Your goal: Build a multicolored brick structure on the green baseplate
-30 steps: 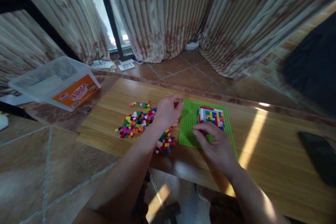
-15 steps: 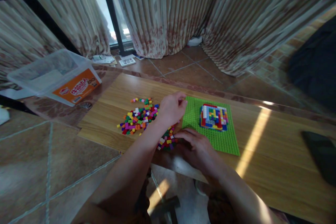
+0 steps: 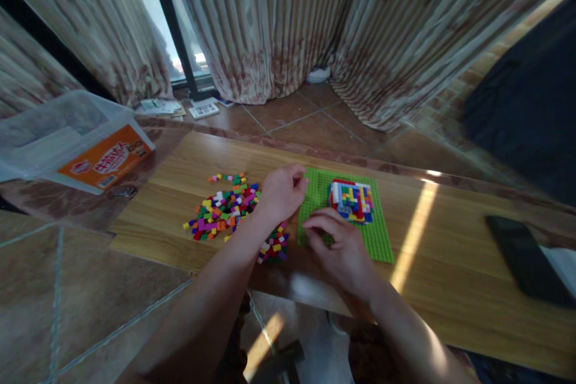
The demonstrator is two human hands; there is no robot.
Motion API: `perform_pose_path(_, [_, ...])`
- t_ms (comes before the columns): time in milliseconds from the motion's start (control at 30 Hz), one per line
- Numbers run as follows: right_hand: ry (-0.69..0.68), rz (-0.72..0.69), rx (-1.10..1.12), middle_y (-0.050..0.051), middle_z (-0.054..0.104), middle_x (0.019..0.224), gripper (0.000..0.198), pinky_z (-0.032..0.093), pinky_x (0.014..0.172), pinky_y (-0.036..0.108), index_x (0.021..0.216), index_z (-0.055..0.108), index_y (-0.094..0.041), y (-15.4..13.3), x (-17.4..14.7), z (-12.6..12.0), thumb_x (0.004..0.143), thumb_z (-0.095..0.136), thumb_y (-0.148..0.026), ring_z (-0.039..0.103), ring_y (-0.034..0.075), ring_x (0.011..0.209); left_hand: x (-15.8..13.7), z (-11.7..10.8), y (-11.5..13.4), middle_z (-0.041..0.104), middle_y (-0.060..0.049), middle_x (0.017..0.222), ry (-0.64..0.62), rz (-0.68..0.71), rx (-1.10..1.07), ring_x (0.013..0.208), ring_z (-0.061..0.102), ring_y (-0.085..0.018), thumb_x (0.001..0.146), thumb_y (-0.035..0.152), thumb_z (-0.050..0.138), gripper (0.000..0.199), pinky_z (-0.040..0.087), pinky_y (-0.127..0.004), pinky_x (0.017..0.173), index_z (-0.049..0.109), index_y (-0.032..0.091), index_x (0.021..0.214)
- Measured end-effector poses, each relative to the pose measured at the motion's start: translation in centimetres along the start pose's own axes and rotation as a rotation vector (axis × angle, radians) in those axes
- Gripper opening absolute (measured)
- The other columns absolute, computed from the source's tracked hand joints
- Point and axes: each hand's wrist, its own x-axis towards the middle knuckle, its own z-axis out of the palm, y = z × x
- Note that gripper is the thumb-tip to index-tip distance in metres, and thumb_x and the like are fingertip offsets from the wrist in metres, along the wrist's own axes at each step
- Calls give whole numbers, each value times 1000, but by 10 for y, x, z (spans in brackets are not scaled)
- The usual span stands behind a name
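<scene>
My left hand (image 3: 282, 192) is closed with curled fingers beside the upper left edge of the green baseplate (image 3: 381, 246). Anything inside its fingers is hidden. Over the lower left part of that plate is my right hand (image 3: 339, 243), thumb and forefinger drawn together; whatever they pinch is too small to make out. A layered, rectangular brick build (image 3: 351, 200) of red, white, blue and yellow bricks stands on the plate, just beyond my right hand. Loose colourful toy bricks (image 3: 225, 210) lie heaped to the left, and my left forearm covers part of them.
The wooden table (image 3: 450, 270) carries a dark flat object (image 3: 526, 258) at its right. A clear plastic box (image 3: 76, 138) with an orange label stands beyond its left end. Curtains (image 3: 288, 30) hang behind, with papers (image 3: 202, 109) on the floor below.
My right hand has moved away from the loose bricks, up and over the baseplate's lower left part. My left hand stays near the plate's edge. The whole view has shifted a little to the right.
</scene>
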Motion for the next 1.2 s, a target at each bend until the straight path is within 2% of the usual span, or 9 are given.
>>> perform_pose_path(233, [263, 97, -56, 3, 68, 97, 16, 53, 85, 34, 85, 70, -24, 18, 2, -30, 86, 56, -16, 66, 17, 91, -1, 5, 0, 76, -8, 94, -32, 6, 2, 86, 70, -19, 86, 19, 55, 21, 55, -33, 85, 70, 15, 101])
perform_pose_path(433, [367, 177, -167, 3, 72, 92, 11, 56, 74, 32, 88, 71, -22, 39, 1, -50, 86, 60, -23, 69, 17, 81, -2, 7, 2, 76, -8, 97, -54, 17, 17, 88, 71, -19, 86, 19, 55, 23, 54, -32, 85, 69, 16, 105])
perform_pose_path(567, [344, 133, -287, 4, 74, 92, 12, 56, 75, 34, 92, 71, -21, 45, 0, -52, 86, 60, -21, 69, 18, 78, -3, 9, 3, 76, -8, 92, -73, 15, 20, 83, 70, -18, 87, 19, 55, 24, 55, -32, 82, 69, 15, 105])
perform_pose_path(733, [254, 11, -377, 6, 74, 96, 18, 56, 78, 38, 101, 69, -22, 50, 1, -47, 90, 56, -18, 68, 22, 89, -3, 12, 3, 76, -7, 92, -97, 1, 17, 83, 70, -18, 86, 19, 55, 24, 54, -31, 81, 70, 15, 105])
perform_pose_path(900, [218, -89, -480, 7, 74, 95, 21, 56, 78, 39, 104, 69, -20, 51, 4, -45, 91, 53, -17, 68, 23, 88, -4, 12, 5, 76, -7, 93, -109, -6, 33, 83, 70, -18, 86, 20, 56, 25, 54, -31, 82, 70, 15, 106])
perform_pose_path(1067, [215, -101, -526, 7, 74, 98, 21, 56, 79, 36, 104, 69, -20, 51, 5, -43, 92, 51, -18, 68, 22, 89, -5, 10, 7, 75, -7, 93, -117, -8, 37, 83, 70, -18, 87, 20, 55, 25, 54, -31, 83, 70, 16, 106])
perform_pose_path(1200, [217, -56, -545, 8, 74, 101, 22, 56, 77, 35, 105, 69, -19, 51, 5, -39, 92, 51, -19, 70, 22, 89, -5, 10, 8, 75, -7, 93, -121, -10, 39, 84, 70, -18, 87, 20, 55, 25, 54, -31, 84, 70, 15, 107])
